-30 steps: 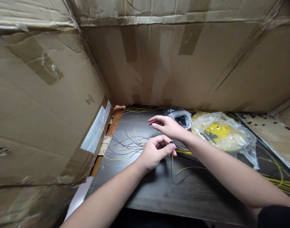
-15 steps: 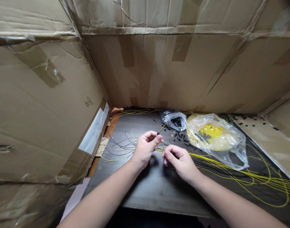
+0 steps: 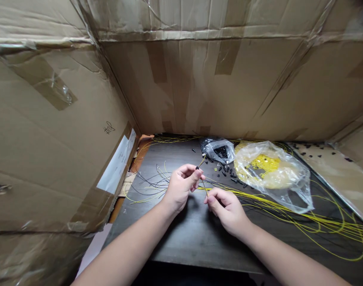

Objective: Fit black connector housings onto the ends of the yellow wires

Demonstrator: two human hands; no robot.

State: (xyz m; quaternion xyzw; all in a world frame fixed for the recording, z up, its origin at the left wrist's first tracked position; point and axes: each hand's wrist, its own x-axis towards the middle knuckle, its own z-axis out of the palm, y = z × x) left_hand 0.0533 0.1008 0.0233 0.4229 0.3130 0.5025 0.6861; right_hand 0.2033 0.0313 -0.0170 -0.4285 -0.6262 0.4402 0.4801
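My left hand (image 3: 184,186) pinches a small black piece (image 3: 197,168) between thumb and fingers. Above that piece sticks up a short end of thin yellow wire (image 3: 202,161). Below it the wire runs down to my right hand (image 3: 224,203), whose thumb and fingers are closed on it. In this stretch the wire looks dark yellow. Both hands are above the table, with a long bundle of yellow wires (image 3: 258,198) lying behind and to the right. Black and yellow wire ends (image 3: 151,183) fan out on the left.
On the dark table (image 3: 181,246) lie a clear bag of black pieces (image 3: 219,151) and a larger bag of yellow pieces (image 3: 270,178). Loose black pieces (image 3: 225,170) are scattered near them. Taped cardboard walls (image 3: 193,87) enclose the back and sides.
My right hand has moved slightly down and right, so more wire shows between the hands. The wire end above the left hand looks slightly shorter.
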